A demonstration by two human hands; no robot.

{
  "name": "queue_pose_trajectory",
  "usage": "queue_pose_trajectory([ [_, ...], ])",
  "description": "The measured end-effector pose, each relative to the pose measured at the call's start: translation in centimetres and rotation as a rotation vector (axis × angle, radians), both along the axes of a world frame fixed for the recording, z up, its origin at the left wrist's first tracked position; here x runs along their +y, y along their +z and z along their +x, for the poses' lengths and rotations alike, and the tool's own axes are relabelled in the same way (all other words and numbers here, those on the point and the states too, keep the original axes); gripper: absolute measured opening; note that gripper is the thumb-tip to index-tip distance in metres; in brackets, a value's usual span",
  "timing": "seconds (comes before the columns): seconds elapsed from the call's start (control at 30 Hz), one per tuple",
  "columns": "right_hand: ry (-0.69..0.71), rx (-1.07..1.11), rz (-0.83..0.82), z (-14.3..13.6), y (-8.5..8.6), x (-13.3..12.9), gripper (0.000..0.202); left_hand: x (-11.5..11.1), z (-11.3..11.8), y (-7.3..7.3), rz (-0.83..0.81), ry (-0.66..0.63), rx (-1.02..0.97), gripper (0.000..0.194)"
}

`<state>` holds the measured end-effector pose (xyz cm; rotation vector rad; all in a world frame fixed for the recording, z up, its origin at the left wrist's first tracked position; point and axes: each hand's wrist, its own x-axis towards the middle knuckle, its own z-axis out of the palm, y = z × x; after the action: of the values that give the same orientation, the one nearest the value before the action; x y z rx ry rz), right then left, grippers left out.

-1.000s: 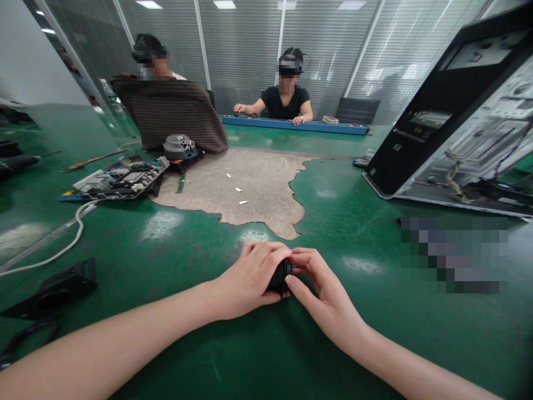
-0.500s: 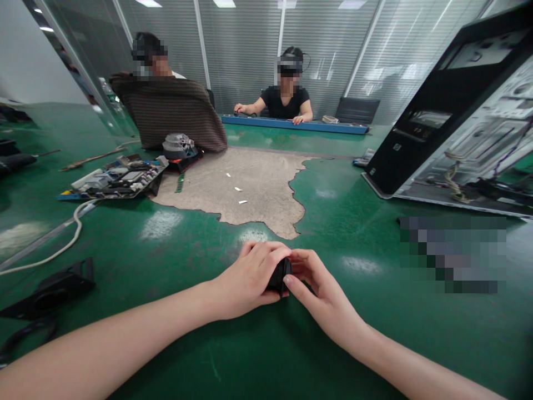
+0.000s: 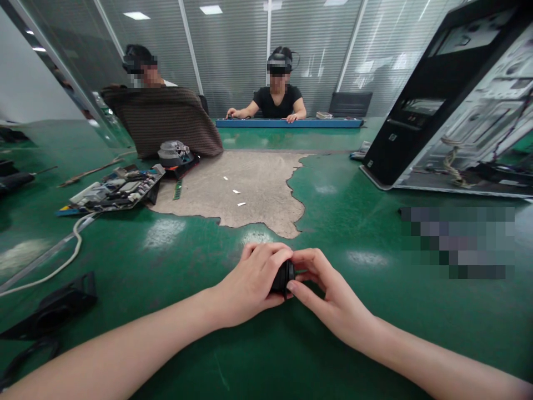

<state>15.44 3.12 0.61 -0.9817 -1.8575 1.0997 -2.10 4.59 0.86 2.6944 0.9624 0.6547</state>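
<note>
A small black boxy part sits low over the green tabletop, mostly covered by my hands, so its kind does not show. My left hand is wrapped over its top and left side, fingers curled closed around it. From the right, the thumb and fingers of my right hand pinch its right edge. Both hands are together at the near middle of the table.
A computer motherboard and a heatsink fan lie at the left. A PC tower case, opened, stands at right. Black brackets lie near left. Two people sit opposite, one behind a long blue bar.
The view has turned slightly, with the background shifting left. Both hands keep nearly the same hold on the black part, which appears a little farther right.
</note>
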Motion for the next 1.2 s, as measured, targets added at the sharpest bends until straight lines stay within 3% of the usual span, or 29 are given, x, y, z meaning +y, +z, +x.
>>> queue_pose_trajectory([
  [0.3, 0.029, 0.007, 0.053, 0.3, 0.2, -0.5, 0.019, 0.0, 0.0, -0.2, 0.025, 0.005, 0.009, 0.058],
  [0.4, 0.003, 0.057, 0.01, 0.1, 0.1, -0.2, 0.015, 0.0, 0.1, -0.2, 0.022, 0.008, 0.006, 0.057],
  [0.6, 0.03, 0.081, -0.112, 0.0, -0.2, 0.1, 0.026, 0.1, 0.1, -0.3, 0.016, 0.008, 0.001, 0.057],
  [0.83, 0.037, 0.105, -0.004, 0.3, -0.3, -0.1, 0.02, 0.0, 0.0, -0.3, 0.024, 0.002, 0.007, 0.06],
  [0.93, 0.019, 0.124, -0.054, 0.1, -0.3, 0.1, 0.014, -0.1, 0.1, -0.2, 0.021, 0.019, -0.003, 0.059],
  [1.07, 0.075, 0.162, -0.186, -0.2, -0.2, 0.5, 0.023, -0.1, 0.0, -0.1, 0.007, 0.042, -0.016, 0.058],
  [1.2, 0.115, 0.157, -0.185, -0.1, -0.1, 0.6, 0.023, -0.1, -0.2, 0.0, -0.005, 0.039, -0.022, 0.058],
])
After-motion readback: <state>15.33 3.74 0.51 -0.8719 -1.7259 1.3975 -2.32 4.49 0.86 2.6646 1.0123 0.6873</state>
